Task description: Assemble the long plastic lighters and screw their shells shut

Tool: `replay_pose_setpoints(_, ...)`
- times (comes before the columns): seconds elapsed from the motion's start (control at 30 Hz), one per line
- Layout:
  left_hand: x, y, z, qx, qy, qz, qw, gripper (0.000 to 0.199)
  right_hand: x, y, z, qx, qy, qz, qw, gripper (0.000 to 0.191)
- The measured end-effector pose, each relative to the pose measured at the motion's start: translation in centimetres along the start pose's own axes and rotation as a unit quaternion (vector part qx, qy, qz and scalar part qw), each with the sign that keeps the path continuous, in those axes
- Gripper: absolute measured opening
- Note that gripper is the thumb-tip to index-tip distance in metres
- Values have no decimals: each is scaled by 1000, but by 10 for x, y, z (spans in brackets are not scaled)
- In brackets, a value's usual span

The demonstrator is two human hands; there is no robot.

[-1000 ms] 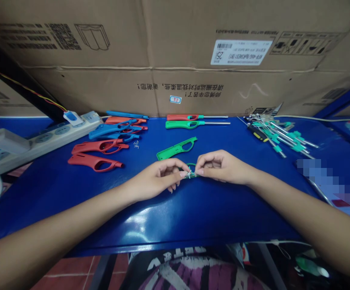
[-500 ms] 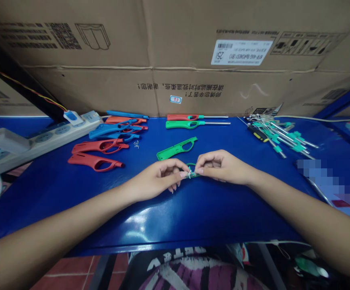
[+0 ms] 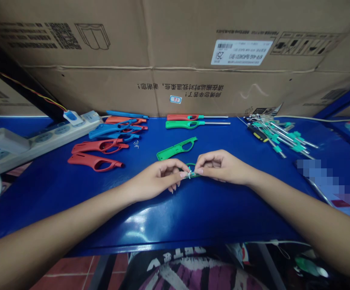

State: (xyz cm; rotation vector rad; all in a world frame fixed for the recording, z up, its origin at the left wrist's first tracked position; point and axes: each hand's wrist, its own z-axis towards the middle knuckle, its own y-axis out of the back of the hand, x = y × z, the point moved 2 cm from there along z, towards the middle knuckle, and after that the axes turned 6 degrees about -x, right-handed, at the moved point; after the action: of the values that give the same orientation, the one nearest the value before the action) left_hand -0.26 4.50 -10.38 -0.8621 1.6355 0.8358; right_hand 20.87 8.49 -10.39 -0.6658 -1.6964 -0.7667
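Note:
My left hand (image 3: pixel 163 177) and my right hand (image 3: pixel 221 167) meet fingertip to fingertip at the middle of the blue table. Between them is a green lighter housing half (image 3: pixel 192 165) with a small white and teal piece (image 3: pixel 190 173) on it. Thumb and index finger of each hand are pinched at its ends; most of it is hidden behind the fingers. Just beyond lies another green housing half (image 3: pixel 175 150), loose on the table. Farther back, a red lighter (image 3: pixel 182 117) and a green lighter (image 3: pixel 182 125) lie side by side, each with a metal tube.
Red housings (image 3: pixel 93 162) and blue housings (image 3: pixel 108 131) are piled at left, near small screws (image 3: pixel 136 144). A power strip (image 3: pixel 42 139) runs along the left edge. At right lie metal tubes with teal parts (image 3: pixel 289 139) and a screwdriver (image 3: pixel 258 133). Cardboard (image 3: pixel 102 88) stands behind.

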Motion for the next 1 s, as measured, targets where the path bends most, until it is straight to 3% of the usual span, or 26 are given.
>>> replay_pose_setpoints(1.0,0,0,0,-3,7,1,1000,24,1,0,0,2,20,7,1000,22)
